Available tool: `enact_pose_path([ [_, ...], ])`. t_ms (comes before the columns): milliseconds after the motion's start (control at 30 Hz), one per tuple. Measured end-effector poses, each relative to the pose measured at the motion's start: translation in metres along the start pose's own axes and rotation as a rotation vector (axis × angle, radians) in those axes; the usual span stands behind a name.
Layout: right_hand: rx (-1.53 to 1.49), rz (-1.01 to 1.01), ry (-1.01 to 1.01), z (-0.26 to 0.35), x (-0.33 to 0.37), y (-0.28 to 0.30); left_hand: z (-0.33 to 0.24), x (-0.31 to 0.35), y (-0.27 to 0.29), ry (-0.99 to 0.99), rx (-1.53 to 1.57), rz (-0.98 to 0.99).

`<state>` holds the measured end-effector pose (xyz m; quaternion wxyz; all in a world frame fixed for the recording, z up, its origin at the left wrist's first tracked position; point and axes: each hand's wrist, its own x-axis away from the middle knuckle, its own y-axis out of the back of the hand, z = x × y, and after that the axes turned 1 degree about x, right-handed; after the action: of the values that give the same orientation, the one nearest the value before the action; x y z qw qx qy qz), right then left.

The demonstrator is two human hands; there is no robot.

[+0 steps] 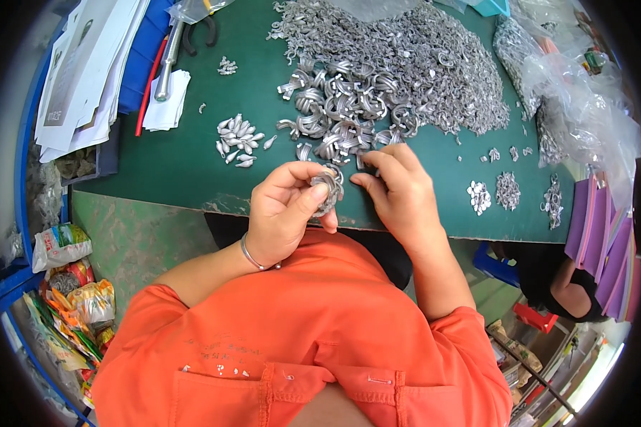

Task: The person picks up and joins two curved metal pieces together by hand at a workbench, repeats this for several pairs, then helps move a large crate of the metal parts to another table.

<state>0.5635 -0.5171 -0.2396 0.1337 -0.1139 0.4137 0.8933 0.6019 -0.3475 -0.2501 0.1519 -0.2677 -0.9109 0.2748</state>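
Note:
My left hand (286,206) is closed around a few curved, ribbed grey metal pieces (327,191), held just above the table's near edge. The fingers hide part of them. Beside it, my right hand (400,188) has its thumb and forefinger bent at the near edge of a heap of similar curved metal pieces (343,107). A small grey curved piece (360,161) shows at those fingertips. Left of the heap lies a cluster of drop-shaped silver metal pieces (238,136).
Behind the curved pieces spreads a large mound of small grey metal parts (434,67). Small sorted piles (507,191) sit at the right of the green table (192,167). Clear plastic bags (591,114) crowd the far right. Papers (85,64), a red pencil (152,89) and pliers (201,34) lie left.

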Motion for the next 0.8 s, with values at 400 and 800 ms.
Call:
enact_pose_path([
  [400, -1.584, 0.172, -0.639, -0.020, 0.018, 0.020, -0.002, -0.002, 0.002, 0.021, 0.068, 0.046],
  [800, 0.141, -0.110, -0.045, -0.017, -0.015, 0.014, -0.002, -0.002, 0.000, 0.022, 0.009, 0.021],
])
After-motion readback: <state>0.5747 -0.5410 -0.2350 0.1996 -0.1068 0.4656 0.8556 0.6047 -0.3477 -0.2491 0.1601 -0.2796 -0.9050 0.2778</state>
